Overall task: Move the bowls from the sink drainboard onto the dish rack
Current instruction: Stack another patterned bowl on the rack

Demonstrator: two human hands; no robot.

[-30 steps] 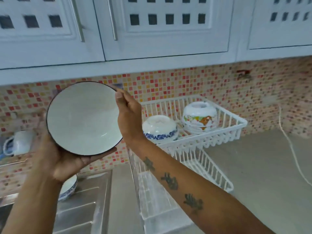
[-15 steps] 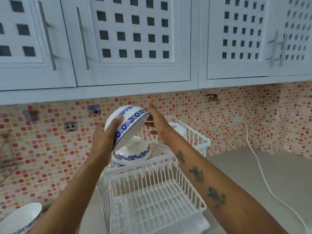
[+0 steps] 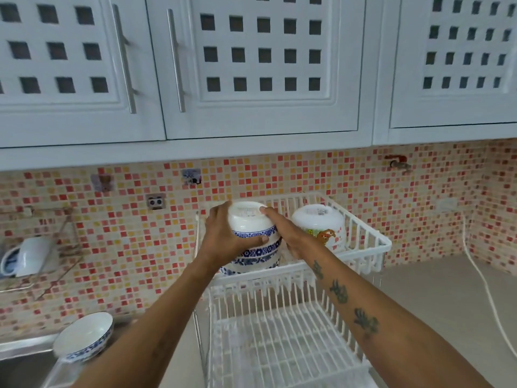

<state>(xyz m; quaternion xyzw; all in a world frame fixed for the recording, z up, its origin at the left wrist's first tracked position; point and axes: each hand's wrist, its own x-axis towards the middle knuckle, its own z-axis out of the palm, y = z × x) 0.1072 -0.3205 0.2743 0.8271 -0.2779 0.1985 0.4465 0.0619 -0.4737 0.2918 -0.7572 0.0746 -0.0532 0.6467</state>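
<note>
A white bowl with a blue flower band (image 3: 250, 224) is upside down on top of another blue-banded bowl (image 3: 258, 257) in the upper tier of the white dish rack (image 3: 366, 236). My left hand (image 3: 223, 236) grips its left side and my right hand (image 3: 285, 233) holds its right side. Beside them to the right stands an upside-down white bowl with a coloured picture (image 3: 319, 226). One more blue-rimmed bowl (image 3: 84, 336) sits upright on the steel drainboard (image 3: 19, 351) at lower left.
The rack's lower tier (image 3: 279, 345) is bare wire. A white cable (image 3: 484, 287) runs down the wall and across the grey counter at right. A wire wall holder with a cup (image 3: 28, 256) hangs at left. White cabinets hang overhead.
The blue-banded bowl was turned from facing me to upside down, carried right and lowered onto the bowl in the upper tier. My view shifted right and up toward the rack.
</note>
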